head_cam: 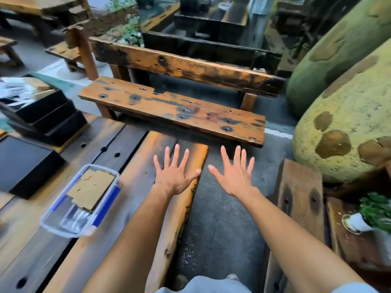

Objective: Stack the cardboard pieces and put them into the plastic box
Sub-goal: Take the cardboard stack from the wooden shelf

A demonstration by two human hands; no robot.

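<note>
Head view, blurred toward the left edge.

1. Plastic box (pixel 101 168): clear, with blue side clips. It stands on the tabletop (pixel 135 187) to the left of both hands. No lid is seen on it.
2. Cardboard pieces (pixel 91 188): brown with ragged edges. They lie flat inside the plastic box, apparently one on another. How many there are cannot be told. Something pale shows beneath their near end, unidentified.
3. Left hand (pixel 174 178): fingers straight and spread, palm down, holding nothing. It is over the tabletop's right edge, and whether it touches cannot be told.
4. Right hand (pixel 235 179): likewise spread and empty. It is just beside the left hand, over the ground (pixel 222 218) past the tabletop.
5. Black boxes (pixel 27 163): on the tabletop, left of the plastic box.
6. Wooden bench (pixel 169 108): beyond the hands.

Status, judged: stacking and loading look done, as no loose cardboard shows elsewhere. Little or nothing appears left, unless closing the box is wanted.
</note>
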